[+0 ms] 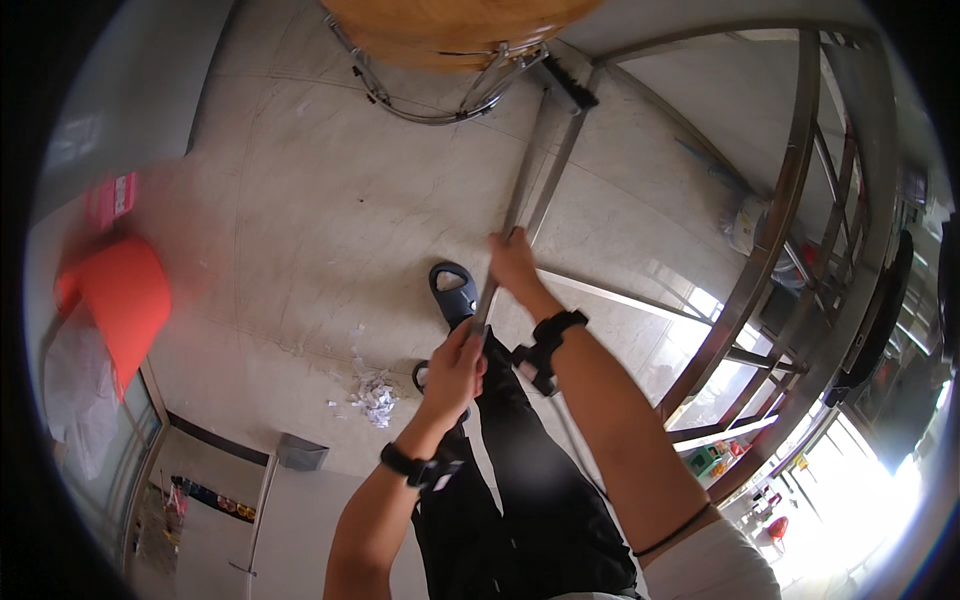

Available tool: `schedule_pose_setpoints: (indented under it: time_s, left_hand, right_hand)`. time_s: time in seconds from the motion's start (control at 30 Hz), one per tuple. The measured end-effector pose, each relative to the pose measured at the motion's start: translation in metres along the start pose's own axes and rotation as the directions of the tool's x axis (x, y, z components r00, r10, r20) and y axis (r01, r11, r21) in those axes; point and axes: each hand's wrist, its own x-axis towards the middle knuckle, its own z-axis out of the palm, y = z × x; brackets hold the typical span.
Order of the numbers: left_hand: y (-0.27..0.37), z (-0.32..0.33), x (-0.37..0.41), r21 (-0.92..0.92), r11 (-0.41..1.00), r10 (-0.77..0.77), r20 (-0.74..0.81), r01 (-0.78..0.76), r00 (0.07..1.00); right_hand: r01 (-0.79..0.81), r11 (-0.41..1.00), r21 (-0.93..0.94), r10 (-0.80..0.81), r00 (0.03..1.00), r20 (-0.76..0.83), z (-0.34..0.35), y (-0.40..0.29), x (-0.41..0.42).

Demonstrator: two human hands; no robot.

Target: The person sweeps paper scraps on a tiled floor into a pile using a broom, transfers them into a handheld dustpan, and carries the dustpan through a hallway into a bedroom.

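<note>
My right hand (516, 261) grips the grey handle of a broom (527, 176) partway down. Nearer my body, my left hand (454, 371) is closed round the same handle close to its upper end. The broom's dark bristles (574, 84) lie at the far end, beside the metal legs of a round wooden-topped stool or table (465, 34). A small pile of white paper scraps (375, 397) lies on the tiled floor (300, 202), left of my feet and apart from the bristles. A few loose scraps are scattered round the pile.
A metal-framed rack or table (780, 217) stands along the right. At the left are a red-orange plastic object (131, 292) and a whitish plastic bag (81, 390). A grey dustpan-like object (301, 452) is by the white panel at lower left. My dark slippers (453, 292) are on the floor.
</note>
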Motion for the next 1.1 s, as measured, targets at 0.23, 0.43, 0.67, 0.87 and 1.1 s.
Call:
schedule_pose_setpoints:
  time_s: [0.23, 0.43, 0.67, 0.87, 1.1]
  left_hand:
    - [0.016, 0.018, 0.017, 0.246, 0.952, 0.190, -0.008, -0.182, 0.982]
    - [0.006, 0.027, -0.001, 0.515, 0.820, 0.326, -0.058, -0.251, 0.944]
    - [-0.002, 0.021, 0.049, 0.528, 0.812, 0.279, 0.022, -0.248, 0.960]
    - [-0.037, -0.048, -0.001, 0.515, 0.854, 0.130, -0.085, -0.068, 0.988]
    - [-0.063, -0.127, -0.095, 0.694, 0.720, 0.081, -0.093, 0.006, 0.992]
  right_hand:
    - [-0.004, 0.964, 0.266, 0.039, 0.991, -0.128, -0.017, -0.018, 0.027]
    - [-0.200, 0.740, 0.642, 0.222, 0.974, 0.047, -0.032, -0.036, -0.010]
    - [0.040, 0.993, 0.115, -0.039, 0.999, -0.017, 0.000, 0.039, 0.052]
    - [-0.344, 0.877, 0.336, 0.302, 0.938, 0.171, 0.044, 0.005, -0.036]
    - [-0.515, 0.676, 0.527, 0.313, 0.848, 0.427, 0.117, 0.006, -0.154]
